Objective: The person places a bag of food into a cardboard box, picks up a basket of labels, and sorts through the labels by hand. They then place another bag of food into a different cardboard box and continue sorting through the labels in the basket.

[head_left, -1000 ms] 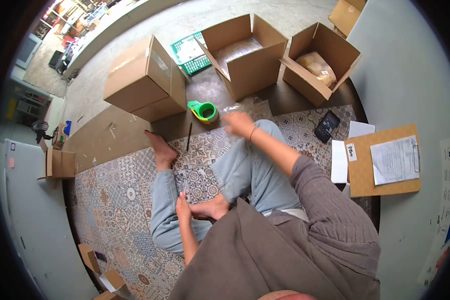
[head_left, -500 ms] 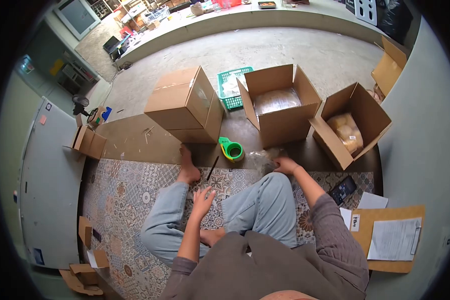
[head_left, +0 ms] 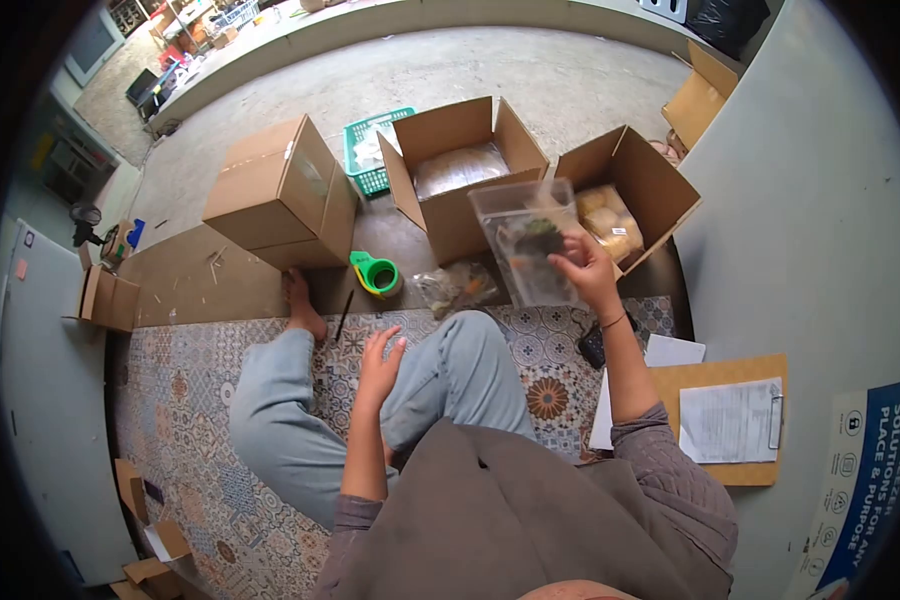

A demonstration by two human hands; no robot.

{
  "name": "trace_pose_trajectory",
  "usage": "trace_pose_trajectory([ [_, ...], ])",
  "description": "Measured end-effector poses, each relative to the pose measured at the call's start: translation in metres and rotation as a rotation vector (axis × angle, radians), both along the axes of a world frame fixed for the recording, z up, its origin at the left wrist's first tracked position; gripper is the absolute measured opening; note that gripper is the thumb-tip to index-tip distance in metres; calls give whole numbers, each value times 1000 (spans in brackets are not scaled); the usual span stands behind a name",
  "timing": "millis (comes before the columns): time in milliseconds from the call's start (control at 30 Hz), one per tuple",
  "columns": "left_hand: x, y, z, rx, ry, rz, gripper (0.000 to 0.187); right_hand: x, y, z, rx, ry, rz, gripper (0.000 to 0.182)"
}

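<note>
My right hand (head_left: 588, 272) is raised in front of the open boxes, its fingers pinching a clear plastic bag (head_left: 515, 262) by the side. Something dark green shows inside the bag. Over my lap, my left hand (head_left: 378, 368) hovers with nothing in it, fingers apart. On the floor beyond my knee lies another clear bag (head_left: 455, 288) with mixed contents. A green tape dispenser (head_left: 376, 275) stands left of it, and a thin black stick-like item (head_left: 344, 315) lies nearby.
An open carton (head_left: 465, 215) holds plastic-wrapped packs; another carton (head_left: 660, 200) contains a bag of yellowish round items. A closed carton (head_left: 270, 190) and a green basket (head_left: 370, 180) stand left. At right are a phone (head_left: 592, 346) and a clipboard (head_left: 730, 420).
My right hand has lifted from the floor, now with a clear bag in its fingers. The view has turned right. My left hand still hovers over my lap.
</note>
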State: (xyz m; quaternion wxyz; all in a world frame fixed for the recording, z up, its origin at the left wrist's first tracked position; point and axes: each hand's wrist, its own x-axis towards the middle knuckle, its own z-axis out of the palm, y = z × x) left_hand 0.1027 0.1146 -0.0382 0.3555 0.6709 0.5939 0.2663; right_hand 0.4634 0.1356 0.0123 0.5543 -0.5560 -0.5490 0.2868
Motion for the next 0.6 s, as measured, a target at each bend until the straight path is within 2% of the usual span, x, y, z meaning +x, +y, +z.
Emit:
trace_pose_trajectory([
  [133,9,-5,7,-7,-77,32,33,31,-12,23,44,70,-122,34],
  [200,16,-5,12,0,-77,15,33,40,-17,35,142,78,-377,33],
  [233,19,-5,16,12,-74,-5,33,46,-17,35,141,73,-373,33],
  [300,27,-6,26,1,-92,-1,33,62,-15,35,236,102,-584,32],
  [467,28,8,13,-47,-193,-32,33,81,-8,42,342,296,-731,33],
  [600,31,22,8,-91,-203,-38,33,101,8,53,392,272,-857,32],
])
